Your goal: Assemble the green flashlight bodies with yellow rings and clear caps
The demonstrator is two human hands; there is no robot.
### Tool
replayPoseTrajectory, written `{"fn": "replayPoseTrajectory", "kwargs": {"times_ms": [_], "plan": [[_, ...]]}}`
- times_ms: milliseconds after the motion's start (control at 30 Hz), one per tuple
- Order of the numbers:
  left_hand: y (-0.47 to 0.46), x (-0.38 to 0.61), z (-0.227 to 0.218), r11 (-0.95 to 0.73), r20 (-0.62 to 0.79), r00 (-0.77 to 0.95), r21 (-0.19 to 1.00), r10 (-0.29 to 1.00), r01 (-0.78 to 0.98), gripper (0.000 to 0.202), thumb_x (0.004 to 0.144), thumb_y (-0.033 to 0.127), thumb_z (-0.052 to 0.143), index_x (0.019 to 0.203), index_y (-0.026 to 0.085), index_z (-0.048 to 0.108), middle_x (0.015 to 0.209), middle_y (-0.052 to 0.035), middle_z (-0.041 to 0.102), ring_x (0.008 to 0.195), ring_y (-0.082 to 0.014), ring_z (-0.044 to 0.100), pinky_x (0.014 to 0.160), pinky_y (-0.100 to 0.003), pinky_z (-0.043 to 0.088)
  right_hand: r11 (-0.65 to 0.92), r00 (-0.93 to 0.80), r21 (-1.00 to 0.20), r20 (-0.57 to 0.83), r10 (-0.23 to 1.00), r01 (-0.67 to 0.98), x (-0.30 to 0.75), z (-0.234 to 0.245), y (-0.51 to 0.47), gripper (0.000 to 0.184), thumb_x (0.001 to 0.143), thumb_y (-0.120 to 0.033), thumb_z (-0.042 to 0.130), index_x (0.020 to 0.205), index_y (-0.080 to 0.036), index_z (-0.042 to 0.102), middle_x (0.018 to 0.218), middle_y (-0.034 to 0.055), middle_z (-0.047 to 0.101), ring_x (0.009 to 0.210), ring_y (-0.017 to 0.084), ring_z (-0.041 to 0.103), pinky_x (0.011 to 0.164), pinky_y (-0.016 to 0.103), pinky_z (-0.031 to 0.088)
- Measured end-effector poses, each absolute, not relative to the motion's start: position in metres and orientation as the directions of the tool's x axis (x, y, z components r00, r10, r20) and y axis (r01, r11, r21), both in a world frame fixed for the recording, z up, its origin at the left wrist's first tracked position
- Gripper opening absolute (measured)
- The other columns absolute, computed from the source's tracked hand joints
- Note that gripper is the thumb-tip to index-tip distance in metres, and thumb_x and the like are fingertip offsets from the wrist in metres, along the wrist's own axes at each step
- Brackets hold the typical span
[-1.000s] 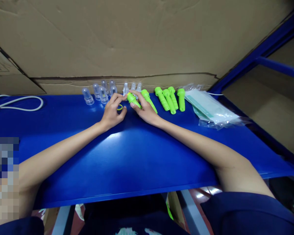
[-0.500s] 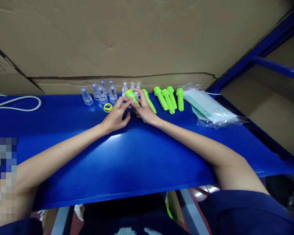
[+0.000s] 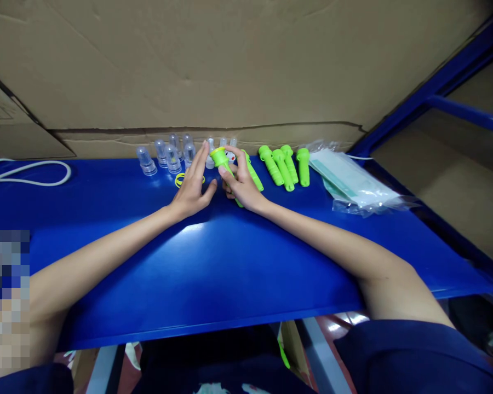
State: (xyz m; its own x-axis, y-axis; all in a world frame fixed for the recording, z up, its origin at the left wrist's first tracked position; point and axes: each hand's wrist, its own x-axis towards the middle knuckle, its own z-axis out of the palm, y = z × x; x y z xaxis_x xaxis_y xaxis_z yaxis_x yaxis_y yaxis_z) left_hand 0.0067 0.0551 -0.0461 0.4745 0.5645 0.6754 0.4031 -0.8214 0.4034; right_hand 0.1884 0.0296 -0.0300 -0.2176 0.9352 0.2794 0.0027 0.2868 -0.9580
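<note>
Green torch (image 3: 219, 158) stays clasped in the right hand's (image 3: 245, 187) fingers over the bench (image 3: 230, 273), yellow ring (image 3: 217, 150) uppermost; the left hand's (image 3: 190, 191) fingers, bent against it half a second ago, are now straightened and released beside it.

Looked like a workshop to me, basically a little assembly station. The blue desk (image 3: 222, 273) had blue metal framing (image 3: 468, 111) along its right side and plain cardboard (image 3: 230, 71) walling off the back, and clear plastic caps (image 3: 173, 160) and green torch-shaped bodies (image 3: 283, 171) sat out in matching batches, plus a plastic-bagged packet (image 3: 353, 178) off right.
</note>
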Motion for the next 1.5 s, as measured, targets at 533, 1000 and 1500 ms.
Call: {"fn": "replayPoseTrajectory", "kwargs": {"times_ms": [533,1000,1500], "plan": [[0.06,0.003,-0.044,-0.779,0.574,0.539,0.545,0.616,0.31,0.068,0.1,0.035,0.058,0.164,0.023,0.036,0.169,-0.015,0.041,0.158,-0.0293,0.041,0.128,-0.051,0.041,0.108,-0.369,-0.983,0.157,0.916,-0.151,0.186,-0.036,0.028,0.088,0.092,-0.061,0.066,0.157,-0.03,0.016,0.061,-0.0108,0.049,0.043,0.013,0.044,0.037,0.023,0.038],[0.048,0.008,-0.04,-0.763,0.626,0.44,0.485,0.644,0.427,0.058,0.097,0.026,0.062,0.154,0.019,0.053,0.146,-0.0122,0.068,0.127,-0.0246,0.071,0.108,-0.037,0.06,0.183,-0.274,-0.975,0.212,0.938,-0.125,0.183,-0.044,0.024,0.066,0.095,-0.06,0.067,0.133,-0.027,0.025,0.061,-0.014,0.054,0.039,0.01,0.046,0.036,0.019,0.042],[0.041,0.013,-0.045,-0.849,0.662,0.542,0.322,0.518,0.418,0.048,0.095,0.016,0.05,0.139,0.01,0.065,0.14,-0.0178,0.07,0.13,-0.0256,0.071,0.11,-0.036,0.059,0.189,-0.184,-0.969,0.217,0.959,-0.157,0.184,-0.048,0.031,0.042,0.102,-0.048,0.059,0.117,-0.027,0.026,0.06,-0.0131,0.054,0.039,0.01,0.045,0.034,0.018,0.039]]}}
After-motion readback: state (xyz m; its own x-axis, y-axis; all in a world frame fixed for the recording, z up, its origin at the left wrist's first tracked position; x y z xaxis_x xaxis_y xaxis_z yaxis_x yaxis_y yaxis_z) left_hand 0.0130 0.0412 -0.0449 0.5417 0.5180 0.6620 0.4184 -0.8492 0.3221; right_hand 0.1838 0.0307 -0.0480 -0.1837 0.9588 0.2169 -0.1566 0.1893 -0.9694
